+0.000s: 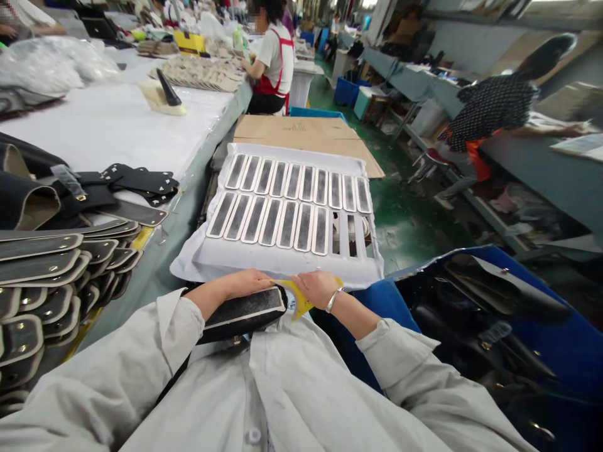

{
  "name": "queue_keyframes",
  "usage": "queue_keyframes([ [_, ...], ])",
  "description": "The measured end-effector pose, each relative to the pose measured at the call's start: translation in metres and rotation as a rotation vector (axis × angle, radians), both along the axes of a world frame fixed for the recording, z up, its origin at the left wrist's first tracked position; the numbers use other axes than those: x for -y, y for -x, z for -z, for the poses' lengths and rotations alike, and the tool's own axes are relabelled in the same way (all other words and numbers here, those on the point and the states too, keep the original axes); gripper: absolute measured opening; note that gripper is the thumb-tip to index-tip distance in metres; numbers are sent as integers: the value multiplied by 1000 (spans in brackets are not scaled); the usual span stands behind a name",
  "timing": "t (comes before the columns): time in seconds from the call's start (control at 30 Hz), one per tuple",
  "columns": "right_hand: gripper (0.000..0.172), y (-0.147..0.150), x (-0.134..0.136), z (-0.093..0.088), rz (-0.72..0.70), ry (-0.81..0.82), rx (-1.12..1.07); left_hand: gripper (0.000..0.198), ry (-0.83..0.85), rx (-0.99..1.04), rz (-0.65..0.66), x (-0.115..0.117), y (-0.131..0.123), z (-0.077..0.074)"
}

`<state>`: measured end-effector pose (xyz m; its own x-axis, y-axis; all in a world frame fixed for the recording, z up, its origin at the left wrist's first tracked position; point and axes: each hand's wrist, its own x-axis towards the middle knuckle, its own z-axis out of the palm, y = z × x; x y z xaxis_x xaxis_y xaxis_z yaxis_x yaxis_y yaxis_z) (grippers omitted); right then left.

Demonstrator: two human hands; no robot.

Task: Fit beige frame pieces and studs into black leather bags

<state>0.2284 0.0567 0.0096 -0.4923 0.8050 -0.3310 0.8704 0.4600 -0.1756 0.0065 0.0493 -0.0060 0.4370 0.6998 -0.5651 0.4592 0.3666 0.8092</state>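
My left hand [247, 282] lies flat, fingers stretched out, on a dark strip with a pale rim [245, 307] that rests in my lap. My right hand [316, 287], with a bracelet at the wrist, grips a yellow scraper-like tool [300, 304] at the strip's right end. Just beyond both hands stands a white board [282, 260] that carries two rows of several like strips [277, 223]; a few slots at its lower right are bare.
Stacks of dark leather pieces [51, 270] lie on the long table at my left. A blue bin [499, 314] with dark parts sits at my right. Flat cardboard [306, 135] lies past the board. Other people work at benches behind and across the green-floored aisle.
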Motion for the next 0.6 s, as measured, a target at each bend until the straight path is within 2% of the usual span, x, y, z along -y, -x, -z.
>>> queue_keyframes([
  [0.1, 52, 12, 4, -1, -49, -72, 35, 31, -137, -122, 120, -2, 2, 2],
  [0.17, 50, 16, 7, -1, -78, -97, 48, 31, -172, -84, 161, -4, 7, 3],
  [0.3, 52, 17, 7, 1, -95, -76, 47, 55, -99, 89, 178, -6, 20, -3],
  [0.37, 56, 14, 3, 3, -94, -14, 45, 61, -108, 89, 177, -3, 23, -10],
  [0.43, 60, 10, 0, 6, -65, 48, 33, 69, -178, -25, 175, 2, 21, -17],
  [0.5, 62, 4, 1, 9, -16, 102, 1, 86, -277, -173, 190, 12, 15, -20],
  [0.6, 52, -7, 9, 15, 8, 255, -153, 105, -456, -393, 233, 28, 1, -15],
])
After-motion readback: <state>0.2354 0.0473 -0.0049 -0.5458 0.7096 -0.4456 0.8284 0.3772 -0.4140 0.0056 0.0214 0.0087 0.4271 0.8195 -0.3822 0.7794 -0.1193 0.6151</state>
